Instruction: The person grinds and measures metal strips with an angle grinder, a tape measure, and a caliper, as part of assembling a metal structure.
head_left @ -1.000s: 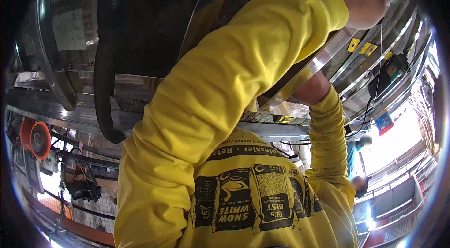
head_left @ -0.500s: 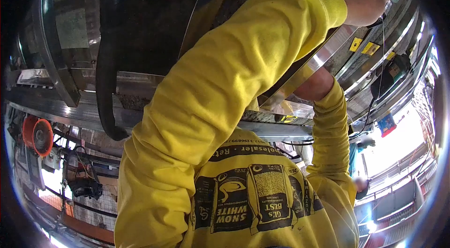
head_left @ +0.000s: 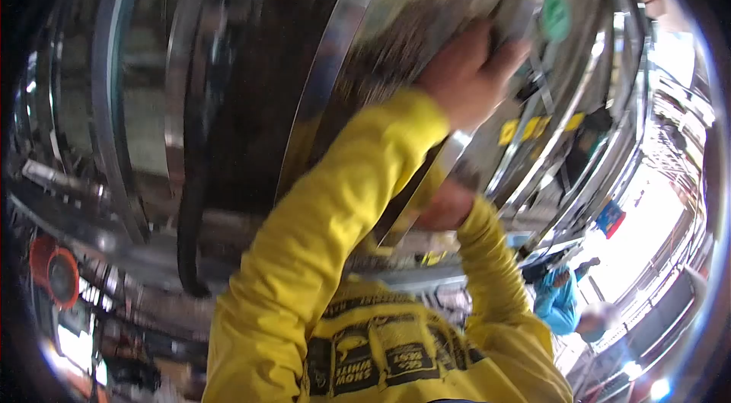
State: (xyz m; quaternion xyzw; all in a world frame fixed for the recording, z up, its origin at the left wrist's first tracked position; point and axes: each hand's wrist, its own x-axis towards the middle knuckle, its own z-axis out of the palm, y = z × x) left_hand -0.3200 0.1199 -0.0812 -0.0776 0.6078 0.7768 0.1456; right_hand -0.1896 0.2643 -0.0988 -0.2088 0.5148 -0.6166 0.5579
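Observation:
My left hand (head_left: 474, 76), in a yellow sleeve, is raised over the metal frames with its fingers curled and thumb up. Motion blur hides what it grips; a shiny narrow piece (head_left: 521, 13) rises just beyond the fingers. A round green disc (head_left: 556, 16) shows to the right of it. Lower down, my right hand (head_left: 448, 205) is partly behind a shiny metal strip (head_left: 411, 213), with its fingers hidden. A long polished metal edge (head_left: 324, 76) runs left of my left hand.
Curved-looking metal bars (head_left: 114, 98) and a black hose-like strip (head_left: 192, 213) fill the left. Yellow labels (head_left: 525, 129) sit on the right-hand frames. A co-worker in teal (head_left: 558, 302) is at the lower right. An orange round object (head_left: 62, 277) lies far left.
Both hands appear lower and farther left in the view, which has itself shifted and blurred. The green disc shows more fully, and more of the co-worker in teal is visible.

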